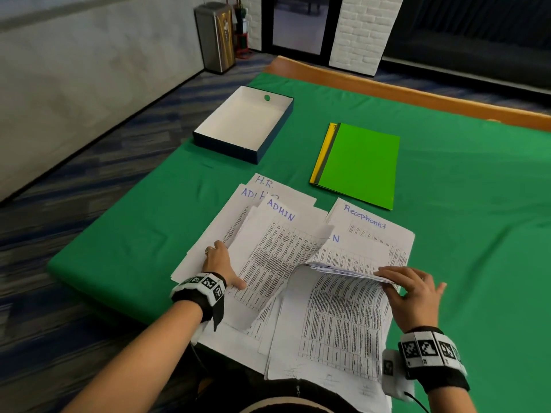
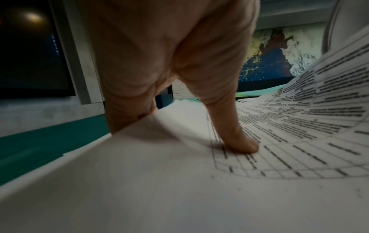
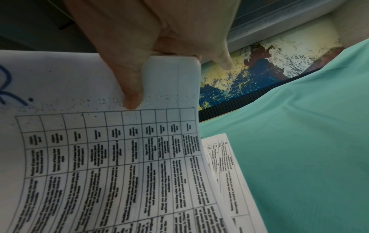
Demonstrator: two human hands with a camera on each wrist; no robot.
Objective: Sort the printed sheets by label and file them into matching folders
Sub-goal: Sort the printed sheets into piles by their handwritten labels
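Printed sheets lie fanned on the green cloth, hand-labelled "ADMIN" (image 1: 280,213), "H.R." (image 1: 264,181) and "Receptionist" (image 1: 365,220). My left hand (image 1: 222,263) holds the ADMIN sheet (image 2: 279,126) at its left edge, thumb pressed on top and fingers tucked beneath. My right hand (image 1: 413,293) pinches the top edge of a bent-back bundle of sheets (image 1: 337,308), thumb (image 3: 131,88) on the page's face. A stack of folders, green (image 1: 360,163) over yellow (image 1: 323,150), lies closed beyond the papers.
An open white box with dark sides (image 1: 244,123) stands at the back left of the cloth. The table's wooden rim (image 1: 387,87) runs along the far side. Bare green cloth (image 1: 477,234) lies to the right.
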